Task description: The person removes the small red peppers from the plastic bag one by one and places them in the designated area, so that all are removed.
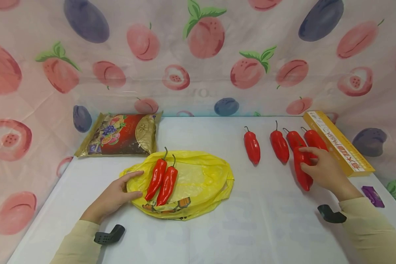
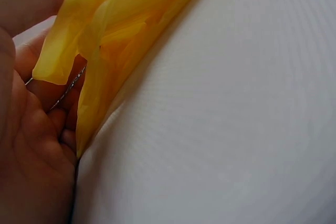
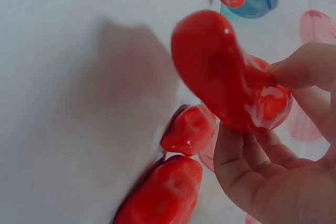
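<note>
My right hand (image 1: 326,172) pinches a red chili pepper (image 3: 210,72) between thumb and fingers, raised above the white table at the right. Several other red peppers (image 1: 279,146) lie in a row beyond and to the left of it, stems pointing away. At the left, a yellow plastic bag (image 1: 204,179) lies spread flat with two red peppers (image 1: 161,179) side by side on it. My left hand (image 1: 110,198) rests at the bag's left edge, thumb and index finger apart. A fold of the yellow plastic (image 2: 105,51) hangs between them in the left wrist view.
A gold and red packet (image 1: 122,134) with fruit pictures lies at the back left. Along the right side stands a long yellow pasta box (image 1: 340,145), with a small purple wrapper (image 1: 373,196) nearer me. A fruit-print curtain (image 1: 198,91) encloses the table's back and sides.
</note>
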`<control>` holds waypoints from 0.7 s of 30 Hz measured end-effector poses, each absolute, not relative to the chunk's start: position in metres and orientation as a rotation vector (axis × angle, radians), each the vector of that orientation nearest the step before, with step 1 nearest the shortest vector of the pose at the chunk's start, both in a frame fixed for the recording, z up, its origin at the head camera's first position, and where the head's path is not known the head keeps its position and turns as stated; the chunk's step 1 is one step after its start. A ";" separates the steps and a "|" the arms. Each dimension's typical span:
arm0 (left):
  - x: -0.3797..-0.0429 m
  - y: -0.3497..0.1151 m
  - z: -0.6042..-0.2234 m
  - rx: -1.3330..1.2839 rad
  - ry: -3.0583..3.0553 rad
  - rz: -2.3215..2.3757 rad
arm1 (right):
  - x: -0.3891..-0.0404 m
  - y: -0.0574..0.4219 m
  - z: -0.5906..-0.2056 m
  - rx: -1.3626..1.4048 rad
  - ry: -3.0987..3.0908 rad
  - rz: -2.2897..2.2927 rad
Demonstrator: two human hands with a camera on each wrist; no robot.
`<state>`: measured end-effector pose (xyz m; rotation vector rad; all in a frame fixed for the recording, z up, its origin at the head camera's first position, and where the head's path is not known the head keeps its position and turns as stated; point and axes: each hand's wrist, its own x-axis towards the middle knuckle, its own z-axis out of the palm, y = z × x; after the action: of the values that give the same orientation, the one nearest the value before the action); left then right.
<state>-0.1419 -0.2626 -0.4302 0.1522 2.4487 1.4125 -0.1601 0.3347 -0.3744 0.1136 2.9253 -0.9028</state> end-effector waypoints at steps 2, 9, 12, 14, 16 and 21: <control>-0.142 -0.263 -0.430 0.154 2.447 1.419 | -0.161 0.336 -0.375 0.116 2.927 -0.894; -0.142 -0.263 -0.430 0.165 2.446 1.428 | -0.163 0.340 -0.383 0.216 2.906 -0.893; -0.142 -0.263 -0.430 0.160 2.446 1.423 | -0.163 0.343 -0.385 0.244 2.898 -0.886; -0.141 -0.262 -0.429 0.151 2.448 1.414 | -0.162 0.344 -0.386 0.249 2.898 -0.874; -0.141 -0.262 -0.428 0.142 2.449 1.404 | -0.162 0.344 -0.386 0.253 2.901 -0.868; -0.141 -0.261 -0.428 0.131 2.442 1.400 | -0.163 0.344 -0.388 0.233 2.927 -0.866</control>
<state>-0.1411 -0.2610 -0.4284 0.1307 2.4417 1.4003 -0.1634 0.3438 -0.3876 0.2326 2.9266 -0.8655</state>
